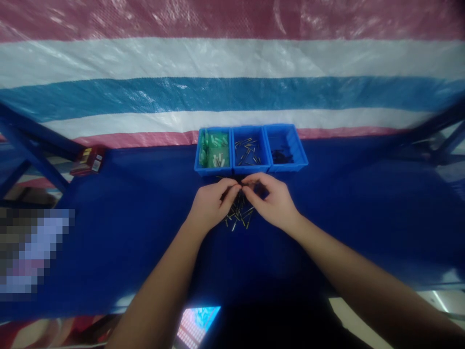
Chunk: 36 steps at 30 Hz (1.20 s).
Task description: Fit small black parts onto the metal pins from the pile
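My left hand [212, 202] and my right hand [273, 199] meet fingertip to fingertip over the blue table, just in front of the bins. Both are closed in a pinch, and whatever lies between the fingertips is too small to make out. Beneath them is a loose pile of thin dark metal pins [239, 213], partly covered by the fingers. Behind the hands, the middle blue bin [250, 169] holds several similar pins. The left blue bin [213, 171] contains green bags and small clear pieces. Small black parts lie in the right blue bin [288, 167].
A red box [88, 161] sits at the table's left rear, beside a blue metal frame [32, 150]. Another frame stands at the right. A striped sheet [232, 58] hangs behind the blue table [127, 228]. Something pixelated is at the left edge.
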Available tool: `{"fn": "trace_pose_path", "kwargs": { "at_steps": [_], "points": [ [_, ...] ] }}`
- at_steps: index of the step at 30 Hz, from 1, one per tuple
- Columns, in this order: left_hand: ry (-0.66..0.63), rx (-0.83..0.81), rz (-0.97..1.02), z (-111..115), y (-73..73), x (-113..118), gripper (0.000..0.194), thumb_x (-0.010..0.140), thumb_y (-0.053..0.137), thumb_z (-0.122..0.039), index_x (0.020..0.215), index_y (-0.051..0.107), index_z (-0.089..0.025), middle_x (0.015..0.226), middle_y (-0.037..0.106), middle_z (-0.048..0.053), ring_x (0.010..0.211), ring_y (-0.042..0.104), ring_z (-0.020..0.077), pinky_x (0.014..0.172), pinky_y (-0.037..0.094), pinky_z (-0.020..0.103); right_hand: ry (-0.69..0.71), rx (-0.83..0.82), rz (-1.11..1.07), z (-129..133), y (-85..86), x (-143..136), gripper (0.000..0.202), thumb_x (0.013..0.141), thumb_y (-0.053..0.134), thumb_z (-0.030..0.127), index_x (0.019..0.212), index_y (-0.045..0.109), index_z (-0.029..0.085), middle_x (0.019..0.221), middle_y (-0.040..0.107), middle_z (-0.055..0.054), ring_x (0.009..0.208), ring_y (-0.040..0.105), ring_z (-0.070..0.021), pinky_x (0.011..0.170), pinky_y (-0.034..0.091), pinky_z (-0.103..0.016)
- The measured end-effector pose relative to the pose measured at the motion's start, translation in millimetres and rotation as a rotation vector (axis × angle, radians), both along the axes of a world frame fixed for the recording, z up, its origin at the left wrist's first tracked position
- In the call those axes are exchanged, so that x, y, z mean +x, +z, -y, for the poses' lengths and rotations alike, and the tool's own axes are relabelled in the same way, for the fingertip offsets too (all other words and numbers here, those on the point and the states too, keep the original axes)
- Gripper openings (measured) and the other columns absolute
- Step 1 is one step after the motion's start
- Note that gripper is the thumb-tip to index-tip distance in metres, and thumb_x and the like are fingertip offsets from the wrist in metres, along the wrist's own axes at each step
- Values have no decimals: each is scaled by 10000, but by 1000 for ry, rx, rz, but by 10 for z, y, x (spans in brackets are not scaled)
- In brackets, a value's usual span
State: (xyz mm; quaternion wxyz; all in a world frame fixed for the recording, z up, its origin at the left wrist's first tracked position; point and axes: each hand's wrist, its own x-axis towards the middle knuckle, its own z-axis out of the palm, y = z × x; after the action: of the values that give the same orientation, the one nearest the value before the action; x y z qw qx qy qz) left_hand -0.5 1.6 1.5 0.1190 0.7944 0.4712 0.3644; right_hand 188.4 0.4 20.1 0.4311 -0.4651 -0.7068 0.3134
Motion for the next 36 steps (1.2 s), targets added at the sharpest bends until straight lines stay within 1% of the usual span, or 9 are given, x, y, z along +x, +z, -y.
{"fn": "trace_pose_path", "kwargs": {
  "at_steps": [6, 11, 16, 22, 25, 28, 31, 33, 36],
  "points": [
    [-19, 6, 70, 11, 3, 19, 172, 963, 588, -314, 1085, 674, -227, 838, 748, -19, 631, 664, 90, 641, 495, 201, 7, -1, 8, 3, 3, 5, 80, 886, 637, 207, 948, 687, 209, 861, 711, -27, 749, 661, -158, 638, 553, -278],
    [4, -6, 28, 2, -5, 12, 169, 981, 561, -323, 1015, 682, -210, 799, 740, -10, 631, 669, 101, 625, 481, 211, 7, 18, 11, -1, 7, 0, 98, 866, 656, 184, 953, 693, 209, 857, 712, -25, 744, 662, -156, 638, 555, -278],
    [-12, 17, -10, -10, -1, -7, 216, 990, 543, -356, 957, 688, -199, 754, 725, -7, 615, 656, 106, 618, 475, 216, 32, 27, 29, -2, 15, 1, 105, 864, 658, 169, 944, 704, 220, 880, 714, -28, 765, 669, -160, 643, 560, -282],
    [-8, 0, 93, 16, 11, 22, 178, 961, 600, -328, 1087, 670, -223, 772, 725, -29, 606, 654, 87, 633, 494, 189, 14, 47, -1, -10, 3, 3, 90, 890, 666, 207, 935, 743, 225, 965, 737, -48, 835, 696, -179, 676, 579, -308],
    [0, -2, 67, 7, 3, 18, 151, 972, 579, -314, 1040, 674, -218, 788, 729, -26, 611, 657, 86, 629, 484, 191, 11, 46, 4, -11, -2, 5, 93, 885, 681, 212, 946, 749, 228, 966, 742, -47, 822, 698, -178, 678, 586, -311],
    [15, -7, 24, -10, -3, 0, 181, 973, 576, -352, 980, 680, -205, 768, 727, -19, 597, 648, 95, 615, 480, 201, 9, 44, 14, -5, 1, 6, 105, 874, 690, 205, 958, 745, 231, 972, 744, -47, 814, 700, -175, 674, 589, -305],
    [-9, -20, 46, -14, 2, -11, 200, 968, 585, -369, 956, 697, -204, 768, 734, -11, 601, 648, 99, 618, 493, 198, 15, 45, 14, 4, -3, 0, 95, 870, 681, 194, 939, 738, 226, 955, 745, -43, 799, 699, -170, 666, 586, -297],
    [-27, -30, 82, -6, 6, -10, 193, 956, 606, -369, 993, 708, -209, 774, 739, -9, 609, 651, 99, 626, 506, 193, 0, 37, -5, 11, -13, -7, 116, 871, 670, 191, 967, 727, 223, 934, 749, -39, 783, 699, -168, 662, 584, -296],
    [-52, -30, 109, 10, 5, 2, 207, 939, 630, -339, 1085, 707, -215, 768, 734, -15, 598, 641, 91, 632, 516, 189, -14, 6, -49, 21, -24, -17, 216, 874, 653, 186, 1084, 691, 224, 935, 757, -32, 788, 706, -167, 668, 584, -294]
  ]
}}
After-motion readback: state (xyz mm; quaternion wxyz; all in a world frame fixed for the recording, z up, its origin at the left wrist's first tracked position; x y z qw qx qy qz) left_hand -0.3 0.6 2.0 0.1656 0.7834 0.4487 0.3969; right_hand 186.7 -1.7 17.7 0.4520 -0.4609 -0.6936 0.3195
